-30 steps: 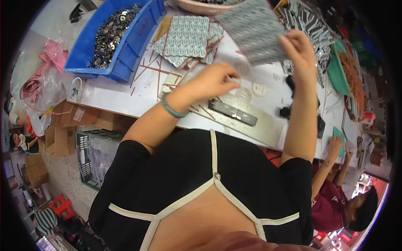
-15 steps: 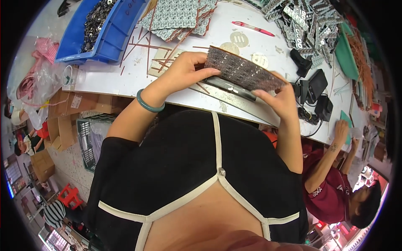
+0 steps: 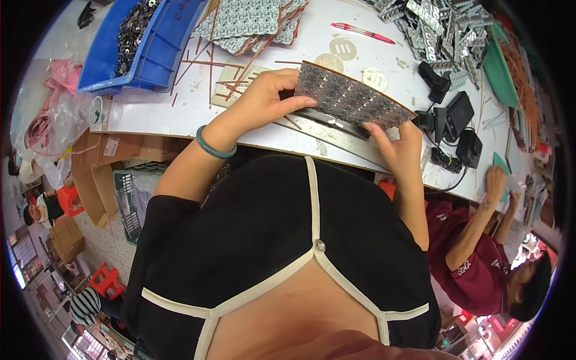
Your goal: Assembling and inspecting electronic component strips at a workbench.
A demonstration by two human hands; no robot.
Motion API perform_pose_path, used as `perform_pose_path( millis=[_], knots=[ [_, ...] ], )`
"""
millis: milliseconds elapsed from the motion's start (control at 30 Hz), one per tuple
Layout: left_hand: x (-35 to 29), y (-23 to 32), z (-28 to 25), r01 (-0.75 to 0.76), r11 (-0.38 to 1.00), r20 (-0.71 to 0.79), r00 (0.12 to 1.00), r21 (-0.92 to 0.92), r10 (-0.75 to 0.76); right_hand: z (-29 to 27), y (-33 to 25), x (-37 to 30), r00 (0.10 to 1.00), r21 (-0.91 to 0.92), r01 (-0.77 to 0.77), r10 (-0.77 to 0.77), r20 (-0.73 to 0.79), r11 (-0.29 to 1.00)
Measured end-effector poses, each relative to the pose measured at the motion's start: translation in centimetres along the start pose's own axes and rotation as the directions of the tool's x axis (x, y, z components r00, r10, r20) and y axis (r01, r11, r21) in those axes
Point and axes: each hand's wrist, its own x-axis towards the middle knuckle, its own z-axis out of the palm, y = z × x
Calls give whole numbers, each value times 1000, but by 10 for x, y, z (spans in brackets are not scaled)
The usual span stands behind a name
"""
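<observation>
Circuit-board panel (image 3: 354, 96), one: tilted, pinched at opposite ends between left hand (image 3: 269, 96) and right hand (image 3: 401, 147); metal plate (image 3: 333, 143) below the grip. Probably light, stiff, snappable; best held by edges.

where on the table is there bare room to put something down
Bare: between the blue bin and the table's front edge, right of the clear cup; also between the panel stack and the pink pen. Crowded: metal plate by the held panel; black adapters and heaped strips at right.
</observation>
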Motion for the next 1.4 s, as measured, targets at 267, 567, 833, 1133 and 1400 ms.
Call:
perform_pose_path(
  millis=[267,567,833,1133,1400],
  knots=[
    [-2,3,1,79,994,-79,994,74,-73,-3,-7,24,998,172,0,-10,57,985],
    [27,-10,-6,461,882,48,883,103,-467,4,11,40,877,636,-475,267,400,608],
    [15,20,-17,244,621,-164,835,-745,-525,-13,-7,34,992,302,45,-79,102,952],
    [0,30,-34,37,652,-357,813,-757,-460,46,-48,43,912,132,387,-400,95,913],
    [-19,22,-73,-185,648,-523,764,-739,-378,34,-74,84,916,146,399,-400,-24,905]
  ],
)
